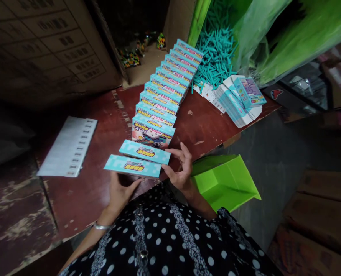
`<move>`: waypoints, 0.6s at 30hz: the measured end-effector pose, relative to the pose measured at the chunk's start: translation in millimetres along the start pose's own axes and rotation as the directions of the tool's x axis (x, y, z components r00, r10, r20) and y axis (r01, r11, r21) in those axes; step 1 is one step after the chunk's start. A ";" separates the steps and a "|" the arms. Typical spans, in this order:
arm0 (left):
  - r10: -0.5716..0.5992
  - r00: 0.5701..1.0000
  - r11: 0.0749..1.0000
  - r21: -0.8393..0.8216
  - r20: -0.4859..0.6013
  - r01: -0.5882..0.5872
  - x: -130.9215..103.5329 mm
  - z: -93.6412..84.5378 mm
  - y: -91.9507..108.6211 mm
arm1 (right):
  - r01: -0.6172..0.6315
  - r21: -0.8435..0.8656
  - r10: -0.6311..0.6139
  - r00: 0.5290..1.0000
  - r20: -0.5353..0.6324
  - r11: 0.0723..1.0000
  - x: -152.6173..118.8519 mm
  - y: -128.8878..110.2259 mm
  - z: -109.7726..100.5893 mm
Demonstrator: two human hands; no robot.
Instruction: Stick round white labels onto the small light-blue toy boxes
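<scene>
Two small turquoise cardboard boxes lie side by side at the table's near edge, a nearer box [131,167] and a farther box [144,152]. My left hand [121,191] grips the nearer one from its front left, thumb along the near side, other fingers partly hidden. At their right ends is my right hand [182,168], its thumb on the nearer box and a fingertip at the farther box, other fingers curled. Just beyond stands a slanted row of matching boxes [158,99], the closest with its printed front showing.
A stack of white printed sheets [68,145] lies left on the red table [101,153]. Turquoise sticks [216,53] spill from a green container. Flat cartons [233,103] with a box on top sit right. A green bin [224,184] is below; large cartons [43,42] stand behind.
</scene>
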State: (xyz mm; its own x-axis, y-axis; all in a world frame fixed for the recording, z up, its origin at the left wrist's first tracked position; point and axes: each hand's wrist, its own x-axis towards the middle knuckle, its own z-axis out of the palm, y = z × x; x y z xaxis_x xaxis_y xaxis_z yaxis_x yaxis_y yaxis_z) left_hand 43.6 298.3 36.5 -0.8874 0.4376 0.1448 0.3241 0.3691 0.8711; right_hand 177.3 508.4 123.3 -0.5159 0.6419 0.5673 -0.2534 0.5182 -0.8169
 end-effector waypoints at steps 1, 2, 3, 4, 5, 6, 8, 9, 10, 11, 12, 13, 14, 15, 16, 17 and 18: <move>-0.007 1.000 1.000 -0.003 0.001 0.007 -0.1 0.0 -0.7 | 0.005 -0.008 -0.005 1.000 0.007 1.000 -0.3 0.8 0.1; -0.011 1.000 1.000 -0.010 0.008 0.011 0.2 0.1 -0.8 | 0.008 -0.012 -0.007 1.000 0.011 1.000 -0.6 2.0 0.1; -0.010 1.000 1.000 -0.018 0.020 0.010 1.1 0.2 0.0 | 0.014 -0.015 -0.014 1.000 0.006 1.000 -1.0 3.5 -0.2; -0.002 0.999 1.000 -0.026 0.032 0.003 2.5 0.4 1.7 | 0.027 -0.021 -0.027 1.000 0.000 0.999 -1.0 5.2 -1.0; 0.010 0.999 0.999 -0.032 0.042 -0.008 4.5 0.7 4.4 | 0.044 -0.035 -0.044 0.999 -0.011 0.998 -0.2 7.2 -2.6; 0.026 0.998 0.999 -0.039 0.049 -0.024 6.8 1.2 7.8 | 0.066 -0.055 -0.067 0.997 -0.033 0.996 1.9 9.8 -5.0; 0.059 0.996 0.997 -0.055 0.060 -0.055 11.9 2.7 15.6 | 0.098 -0.098 -0.107 0.989 -0.099 0.990 12.8 17.1 -13.1; 0.070 0.996 0.996 -0.063 0.061 -0.066 14.2 3.8 19.2 | 0.104 -0.115 -0.119 0.983 -0.137 0.988 23.0 22.3 -18.9; 0.075 0.995 0.995 -0.070 0.064 -0.071 16.1 5.0 21.9 | 0.101 -0.128 -0.123 0.977 -0.175 0.987 36.9 29.0 -25.6; 0.075 0.995 0.995 -0.073 0.068 -0.070 17.6 6.2 23.6 | 0.091 -0.140 -0.119 0.971 -0.209 0.986 54.9 37.2 -33.3; 0.072 0.995 0.995 -0.074 0.071 -0.067 18.7 7.5 24.3 | 0.073 -0.159 -0.109 0.967 -0.232 0.985 77.0 47.0 -41.6; 0.069 0.995 0.995 -0.074 0.071 -0.063 19.4 8.7 24.0 | 0.053 -0.184 -0.098 0.963 -0.250 0.982 102.9 58.2 -50.5; 0.066 0.995 0.995 -0.075 0.069 -0.061 19.8 9.8 23.1 | 0.024 -0.217 -0.083 0.961 -0.266 0.976 132.1 70.8 -59.5; 0.064 0.996 0.995 -0.078 0.068 -0.059 20.1 10.7 21.9 | -0.004 -0.252 -0.069 0.957 -0.283 0.968 163.8 84.4 -68.3; 0.063 0.996 0.995 -0.082 0.067 -0.057 20.1 11.5 20.8 | -0.023 -0.263 -0.058 0.954 -0.295 0.965 197.1 98.8 -76.5; 0.060 0.996 0.995 -0.087 0.066 -0.055 19.9 12.1 20.0 | -0.040 -0.252 -0.039 0.953 -0.302 0.967 231.0 113.5 -83.5; 0.055 0.996 0.995 -0.093 0.068 -0.049 19.5 12.5 19.6 | -0.066 -0.224 -0.004 0.954 -0.301 0.972 264.3 128.2 -89.1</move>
State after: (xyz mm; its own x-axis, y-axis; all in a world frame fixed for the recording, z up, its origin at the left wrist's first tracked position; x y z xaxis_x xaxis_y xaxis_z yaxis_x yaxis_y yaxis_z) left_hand 36.7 324.4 50.6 -0.8439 0.5120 0.1601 0.3350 0.2699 0.9027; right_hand 81.4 794.9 177.9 -0.2449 0.7799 0.5759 -0.0283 0.5880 -0.8083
